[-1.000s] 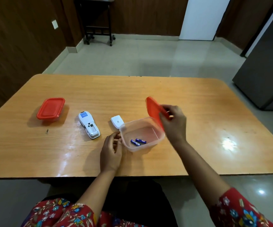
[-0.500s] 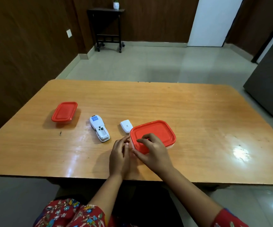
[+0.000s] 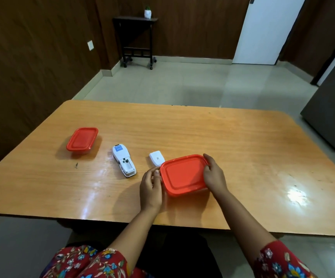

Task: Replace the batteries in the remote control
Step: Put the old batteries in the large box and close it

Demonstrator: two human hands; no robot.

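Far left on the table: a second lidded container, shut and untouched, contents hidden under its red top. Just right of it, the remote control, face down with the battery bay open and apparently empty, though too small to say for sure. Next right, the white battery cover, lying loose beside the near container.

Changed within the last second: red lid brought down from a tilted hold and pressed flat over that box, sealing in the two small blue batteries seen loose inside before. Probably the old cells stowed, so fresh ones likely wait in the far-left box.

Left hand curled against the lid's left edge, right hand gripping its right rim. Batteries now out of sight beneath the lid.
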